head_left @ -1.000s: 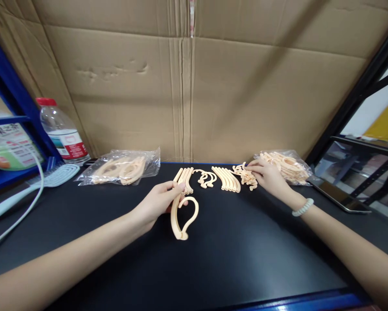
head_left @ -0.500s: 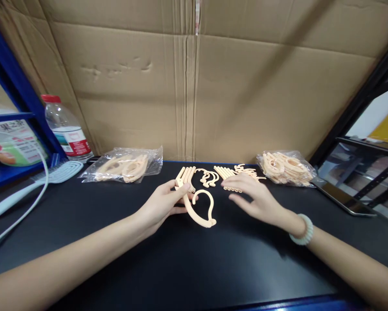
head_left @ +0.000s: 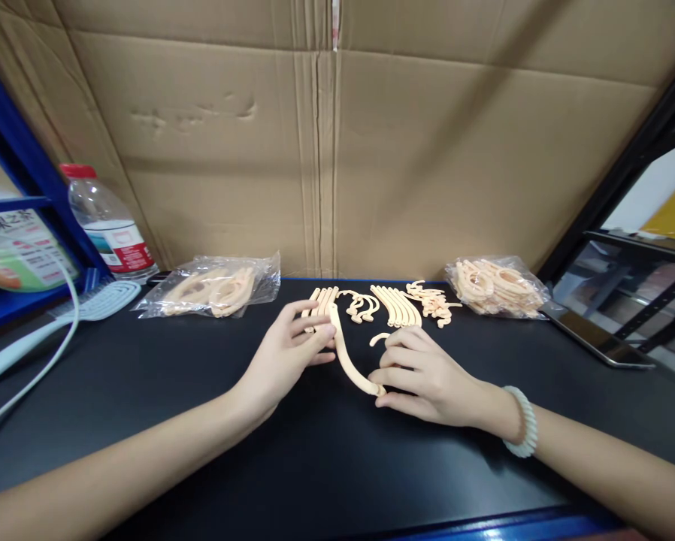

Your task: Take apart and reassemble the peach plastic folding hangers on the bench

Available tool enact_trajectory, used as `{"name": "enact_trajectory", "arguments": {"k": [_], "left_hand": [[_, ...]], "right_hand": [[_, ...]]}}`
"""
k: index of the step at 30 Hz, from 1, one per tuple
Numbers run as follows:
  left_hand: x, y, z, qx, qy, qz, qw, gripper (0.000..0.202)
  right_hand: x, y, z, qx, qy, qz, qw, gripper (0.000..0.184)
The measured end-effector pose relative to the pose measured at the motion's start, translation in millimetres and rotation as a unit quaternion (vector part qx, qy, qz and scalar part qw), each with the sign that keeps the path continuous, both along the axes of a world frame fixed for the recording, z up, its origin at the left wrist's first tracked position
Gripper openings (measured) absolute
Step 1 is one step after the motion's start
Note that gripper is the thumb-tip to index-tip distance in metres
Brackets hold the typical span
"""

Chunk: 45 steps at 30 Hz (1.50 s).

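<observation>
Between my hands is a pale, beige curved hanger arm (head_left: 349, 368) with a hook (head_left: 378, 340) joined at its near end. My left hand (head_left: 289, 353) has its thumb and fingers about the arm's upper end. My right hand (head_left: 428, 376) grips the near end where hook and arm meet, and its fingers hide most of the hook. Behind my left hand several loose hanger arms (head_left: 327, 295) lie side by side. Another row of hanger arms (head_left: 397, 304) lies behind my right hand. Loose hooks (head_left: 363, 306) rest between the rows.
More small hanger pieces (head_left: 436, 304) are heaped at the back right. Bagged hanger parts lie in a clear bag (head_left: 213, 289) on the left and another bag (head_left: 495, 285) on the right. A hairbrush (head_left: 95, 304), bottle (head_left: 112, 225), white cable (head_left: 70, 330) and dark tablet (head_left: 597, 338) flank the black table (head_left: 326, 466).
My right hand has moved left and down and taken hold of the hanger's joint end and hook. The arm has shifted slightly right, and my left fingers sit looser around its upper end.
</observation>
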<state>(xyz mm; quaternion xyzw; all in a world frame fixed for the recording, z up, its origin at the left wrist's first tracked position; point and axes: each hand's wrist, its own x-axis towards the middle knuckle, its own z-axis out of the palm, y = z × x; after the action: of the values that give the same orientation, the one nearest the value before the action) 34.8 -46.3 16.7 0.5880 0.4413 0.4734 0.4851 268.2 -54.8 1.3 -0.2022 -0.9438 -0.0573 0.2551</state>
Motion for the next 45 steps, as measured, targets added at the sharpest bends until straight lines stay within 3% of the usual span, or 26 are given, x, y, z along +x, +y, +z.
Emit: {"name": "enact_trajectory", "arguments": {"k": [2,4,6,9,13,22,37,45], "left_hand": [[-1.8,-1.1,-2.0,0.148,0.082,0.02,0.985,0.046],[-2.6,-4.1,-3.7,0.304,0.201,-0.007,0.931,0.038],[-1.6,-8.3,-5.5,0.392,0.295,-0.074,0.868,0.03],[1.9,-14.1,-8.1,0.425,0.36,-0.161,0.815,0.022],[5.2,-18.3,-10.0,0.445,0.418,-0.177,0.771,0.011],[7.4,-21.2,-8.6,0.456,0.477,-0.193,0.726,0.021],[3.8,-21.8,-8.0,0.459,0.453,-0.206,0.736,0.024],[4.3,-22.1,-5.9,0.479,0.45,-0.203,0.726,0.023]], "right_hand": [[-0.2,0.1,-1.0,0.006,0.013,-0.002,1.0,0.017],[-0.4,-0.5,-1.4,0.009,0.018,0.001,1.0,0.017],[-0.7,-1.9,-1.4,0.009,0.019,0.007,1.0,0.017],[-1.2,-4.5,-1.4,0.015,0.024,0.014,1.0,0.017],[-1.9,-6.8,-2.3,0.03,0.021,0.006,0.999,0.02],[-5.0,-11.3,0.0,0.043,0.016,0.004,0.999,0.025],[-3.7,-11.8,-3.5,-0.073,0.051,0.013,0.996,0.018],[-4.9,-11.1,-1.1,-0.133,0.061,0.012,0.989,0.016]]}}
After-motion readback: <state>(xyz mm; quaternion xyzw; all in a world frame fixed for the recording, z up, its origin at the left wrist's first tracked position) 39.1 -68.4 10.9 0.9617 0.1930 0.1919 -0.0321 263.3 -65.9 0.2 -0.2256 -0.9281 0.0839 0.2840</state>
